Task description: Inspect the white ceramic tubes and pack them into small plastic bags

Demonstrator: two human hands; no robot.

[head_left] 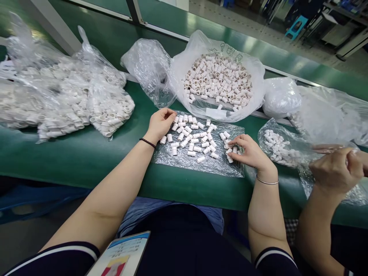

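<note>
White pipe fittings (191,147) lie scattered over a flat clear plastic bag (184,163) on the green table. At the upper left of this bag is my left hand (161,123), its fingers pressed together beside the fittings; what they hold, if anything, is hidden. On the bag's right side my right hand (248,152) has its thumb and fingers apart around a small group of fittings, with fingertips touching some of them. Behind the flat bag, a large open bag (258,82) holds a heap of similar white fittings (220,76).
Filled clear bags (66,92) are piled at the left on the green table (126,168). Crumpled plastic (148,67) and a bundled bag (281,96) flank the large bag. At the right, another person's hands (336,168) are beside a bag of white pieces (280,147).
</note>
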